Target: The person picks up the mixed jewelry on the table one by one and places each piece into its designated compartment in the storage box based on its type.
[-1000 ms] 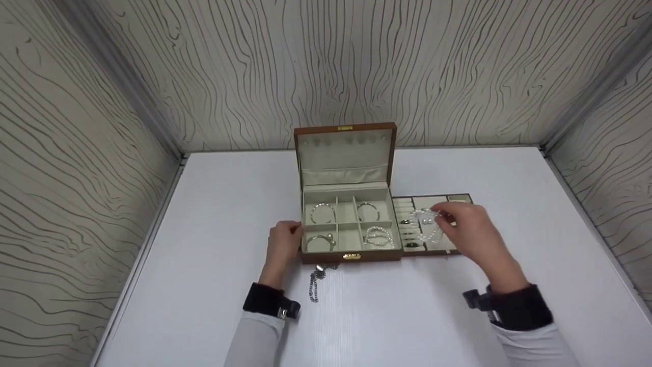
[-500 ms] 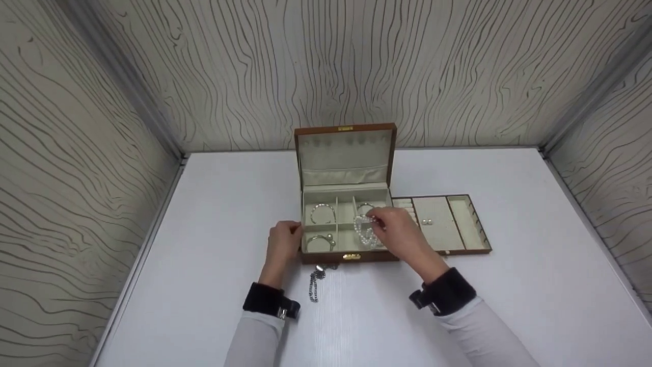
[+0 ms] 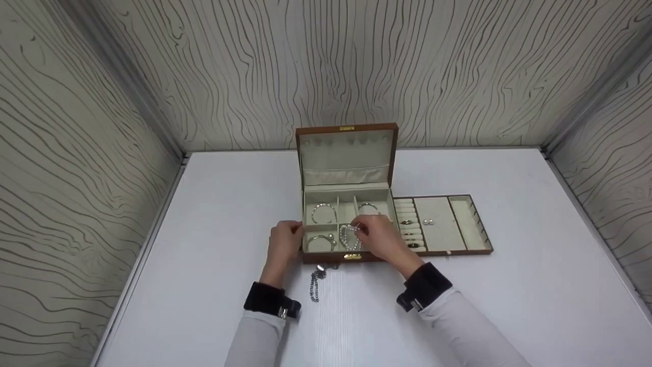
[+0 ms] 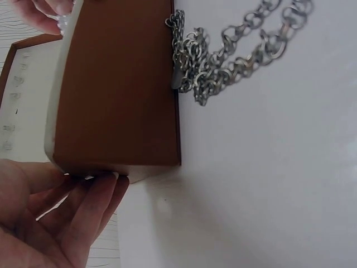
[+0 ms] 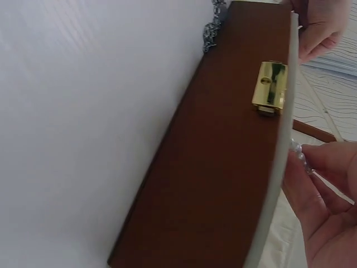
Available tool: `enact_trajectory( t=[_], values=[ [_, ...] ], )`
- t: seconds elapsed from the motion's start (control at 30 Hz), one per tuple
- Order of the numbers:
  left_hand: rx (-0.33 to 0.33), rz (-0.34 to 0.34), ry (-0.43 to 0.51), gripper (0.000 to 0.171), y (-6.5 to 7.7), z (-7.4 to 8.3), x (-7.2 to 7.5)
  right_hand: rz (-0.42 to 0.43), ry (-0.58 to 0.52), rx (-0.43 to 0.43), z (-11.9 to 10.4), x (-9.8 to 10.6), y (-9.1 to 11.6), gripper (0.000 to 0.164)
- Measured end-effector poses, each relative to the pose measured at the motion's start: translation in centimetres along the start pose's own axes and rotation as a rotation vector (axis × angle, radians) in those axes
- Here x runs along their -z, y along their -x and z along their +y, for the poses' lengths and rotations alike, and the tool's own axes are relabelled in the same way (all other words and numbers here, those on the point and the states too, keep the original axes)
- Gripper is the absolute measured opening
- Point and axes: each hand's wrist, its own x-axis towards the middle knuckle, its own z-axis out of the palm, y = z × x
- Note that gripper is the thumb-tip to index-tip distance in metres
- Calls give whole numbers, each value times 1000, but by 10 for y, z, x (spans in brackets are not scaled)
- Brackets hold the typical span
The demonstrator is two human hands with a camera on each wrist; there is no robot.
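Observation:
A brown jewelry box (image 3: 326,258) stands with its lid raised. My right hand (image 3: 379,235) pinches a pearl bracelet (image 3: 349,238) over the front middle compartment. Fingers of that hand also show at the beads (image 5: 301,156) behind the front rim in the right wrist view. My left hand (image 3: 285,239) grips the box's left side, thumb at the rim and fingertips against the wall, as the left wrist view shows. Bangles lie in the back left (image 3: 323,213), front left (image 3: 322,242) and back right (image 3: 368,207) compartments. The front right compartment is mostly hidden by my right hand.
A drawer (image 3: 467,224) extends from the box's right side, with rings (image 3: 407,223) in its ring rolls and pearl earrings (image 3: 428,222) on a pad. A silver chain (image 3: 315,285) lies on the white table (image 3: 214,204) before the box. Patterned panels enclose the table.
My right hand has carried the pearl bracelet left from above the drawer, across the front right compartment, to the front middle one. The left hand has stayed at the box's side.

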Motion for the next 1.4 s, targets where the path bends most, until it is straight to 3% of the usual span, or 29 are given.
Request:
enact_trajectory(
  t=[0.13,0.4,0.7,1.13,1.23,1.4],
  values=[
    [10,-4,-1,19,-1,0,0,-28,19,-11,3,-3,-2,19],
    [28,-14,4,20,0,0,0,-51,161,-11,7,-9,-4,18],
    [30,-18,7,21,0,-1,-1,-79,123,-26,7,-16,-8,6],
    [40,-17,-2,21,-1,0,-1,-188,187,25,0,-19,-10,9],
    [29,-14,-2,20,-1,0,-1,-168,264,40,0,-20,-9,12],
    [18,-12,14,20,0,-1,0,-65,363,107,3,-22,-10,22]
  ],
)
